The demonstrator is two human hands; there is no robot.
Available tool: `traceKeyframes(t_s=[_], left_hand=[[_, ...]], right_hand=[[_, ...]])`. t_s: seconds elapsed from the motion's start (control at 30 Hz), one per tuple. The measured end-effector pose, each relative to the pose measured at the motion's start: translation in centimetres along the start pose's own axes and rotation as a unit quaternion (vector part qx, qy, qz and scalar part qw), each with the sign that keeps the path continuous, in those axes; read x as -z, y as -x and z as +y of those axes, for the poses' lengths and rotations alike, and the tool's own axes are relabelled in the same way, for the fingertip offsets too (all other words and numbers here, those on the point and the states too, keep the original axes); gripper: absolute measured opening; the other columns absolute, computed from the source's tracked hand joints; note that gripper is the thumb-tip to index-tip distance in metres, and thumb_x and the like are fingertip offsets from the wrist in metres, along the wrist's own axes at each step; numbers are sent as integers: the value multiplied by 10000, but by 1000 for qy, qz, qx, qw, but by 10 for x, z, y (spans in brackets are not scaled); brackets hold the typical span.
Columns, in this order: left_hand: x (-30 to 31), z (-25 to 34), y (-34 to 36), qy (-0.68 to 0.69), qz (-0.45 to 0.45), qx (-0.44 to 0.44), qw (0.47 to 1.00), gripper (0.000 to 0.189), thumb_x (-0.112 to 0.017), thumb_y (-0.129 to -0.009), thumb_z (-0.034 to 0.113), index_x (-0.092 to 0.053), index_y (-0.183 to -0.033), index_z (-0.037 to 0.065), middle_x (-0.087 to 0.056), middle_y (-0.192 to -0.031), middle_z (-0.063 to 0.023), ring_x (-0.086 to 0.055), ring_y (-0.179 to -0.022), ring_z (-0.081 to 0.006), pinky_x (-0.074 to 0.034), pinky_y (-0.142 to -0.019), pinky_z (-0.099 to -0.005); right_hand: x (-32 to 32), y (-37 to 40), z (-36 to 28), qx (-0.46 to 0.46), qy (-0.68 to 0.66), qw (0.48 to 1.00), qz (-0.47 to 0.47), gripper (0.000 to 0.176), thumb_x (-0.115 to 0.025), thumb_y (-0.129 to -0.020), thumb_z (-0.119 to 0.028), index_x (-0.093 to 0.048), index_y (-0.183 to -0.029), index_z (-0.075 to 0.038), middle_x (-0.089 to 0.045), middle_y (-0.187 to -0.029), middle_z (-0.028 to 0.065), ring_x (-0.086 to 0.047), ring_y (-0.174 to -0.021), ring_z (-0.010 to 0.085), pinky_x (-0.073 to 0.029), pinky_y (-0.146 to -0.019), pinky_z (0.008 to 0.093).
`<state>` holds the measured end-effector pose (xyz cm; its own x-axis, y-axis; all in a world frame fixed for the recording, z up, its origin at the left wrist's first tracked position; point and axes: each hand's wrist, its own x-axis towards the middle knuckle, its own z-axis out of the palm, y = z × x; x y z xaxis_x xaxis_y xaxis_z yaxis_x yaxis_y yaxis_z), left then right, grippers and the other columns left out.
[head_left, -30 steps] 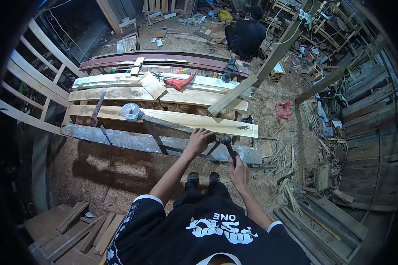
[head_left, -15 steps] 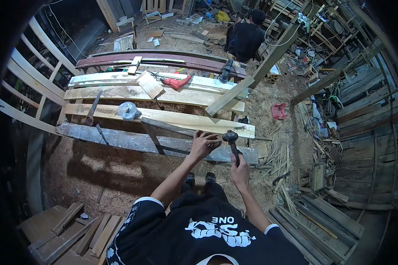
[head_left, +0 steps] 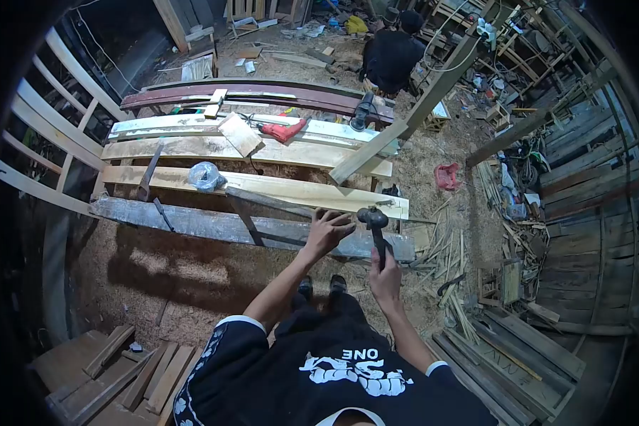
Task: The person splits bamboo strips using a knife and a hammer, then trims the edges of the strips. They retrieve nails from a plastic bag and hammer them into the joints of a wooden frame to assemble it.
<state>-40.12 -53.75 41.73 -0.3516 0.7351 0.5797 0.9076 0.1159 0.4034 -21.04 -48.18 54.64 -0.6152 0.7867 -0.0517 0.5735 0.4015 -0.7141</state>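
My right hand (head_left: pixel 385 280) grips a hammer (head_left: pixel 378 238) by its handle, with the dark head pointing away from me. Just left of the hammer head, my left hand (head_left: pixel 327 234) is wrapped over the near end of a narrow wooden bar (head_left: pixel 273 201). A short wooden crosspiece (head_left: pixel 246 221) branches off the bar's far end. Bar and crosspiece overlap a grey weathered plank (head_left: pixel 192 221) and a pale plank (head_left: pixel 298 190) on the bench. The hammer head is close beside the fingers of my left hand.
On the planks lie a handsaw (head_left: pixel 150 172), a roll of clear plastic (head_left: pixel 204 176), a red power drill (head_left: pixel 285 130) and a dark power tool (head_left: pixel 363 112). A slanted post (head_left: pixel 412 131) stands ahead. Another person (head_left: pixel 392 57) crouches beyond. Timber (head_left: pixel 525 348) is stacked at right.
The hammer head has shifted very slightly, while my left hand stays on the bar. The person in the background has moved a little.
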Motion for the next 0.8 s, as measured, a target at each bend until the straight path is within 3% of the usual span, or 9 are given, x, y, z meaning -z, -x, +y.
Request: traceKeyframes(t_s=[0.07,0.13,0.23,0.43,0.57,0.67,0.73,0.8], left_hand=[[4,1,-4,1,-3,3,1000,157,-769,-789,273,-772,-944,302,-720,-1127,44,-618,-1028,-172,-382,-953,-431],[2,1,-5,2,-7,-1,1000,164,-768,-789,273,-774,-949,304,-719,-1129,45,-616,-1031,-173,-381,-956,-433],[-1,-7,-8,-5,-2,-6,1000,165,-759,-790,272,-772,-952,300,-713,-1154,52,-615,-1034,-174,-378,-964,-434],[-3,-10,-12,21,-6,8,1000,181,-754,-793,268,-764,-972,296,-706,-1179,46,-607,-1061,-182,-378,-978,-448],[-2,-6,-11,-8,-15,-9,1000,196,-753,-799,269,-764,-992,302,-701,-1195,34,-610,-1061,-199,-384,-979,-448],[-5,-8,-7,-9,-19,-1,1000,203,-753,-800,270,-766,-999,309,-699,-1219,20,-612,-1073,-198,-386,-986,-441],[-10,-14,-3,-4,-11,-11,1000,218,-749,-802,256,-770,-1011,318,-688,-1256,9,-611,-1082,-185,-391,-989,-419],[-2,-16,-1,63,-38,23,997,324,-741,-814,232,-735,-1138,237,-671,-1287,-14,-598,-1146,-233,-393,-1017,-413]], right_hand=[[3,-3,-1,-15,-16,1000,1,396,-509,-1019,-410,-604,-1199,-70,-670,-849,269,-650,-799,478,-495,-664,526],[3,-10,1,-32,109,991,-67,400,-508,-1020,-402,-596,-1196,-54,-672,-847,266,-653,-800,474,-494,-655,529],[2,-18,-9,12,-4,1000,1,410,-505,-1021,-408,-593,-1191,-45,-671,-846,269,-656,-804,472,-494,-650,534],[2,-21,-3,-24,55,997,-43,408,-491,-1027,-405,-601,-1180,-43,-671,-817,260,-651,-784,478,-496,-653,540],[5,-19,-9,1,3,1000,12,414,-490,-1026,-410,-599,-1176,-39,-667,-808,262,-652,-788,478,-493,-651,540],[-1,-28,5,-2,77,996,-55,437,-492,-1024,-418,-589,-1227,-43,-668,-825,268,-652,-821,484,-492,-680,547],[-2,-21,3,0,58,998,-30,430,-499,-1023,-407,-584,-1239,-44,-671,-833,267,-649,-827,490,-495,-690,543],[-3,-25,5,20,-2,1000,4,416,-515,-1020,-370,-574,-1245,-25,-674,-915,276,-642,-889,498,-501,-732,524]])
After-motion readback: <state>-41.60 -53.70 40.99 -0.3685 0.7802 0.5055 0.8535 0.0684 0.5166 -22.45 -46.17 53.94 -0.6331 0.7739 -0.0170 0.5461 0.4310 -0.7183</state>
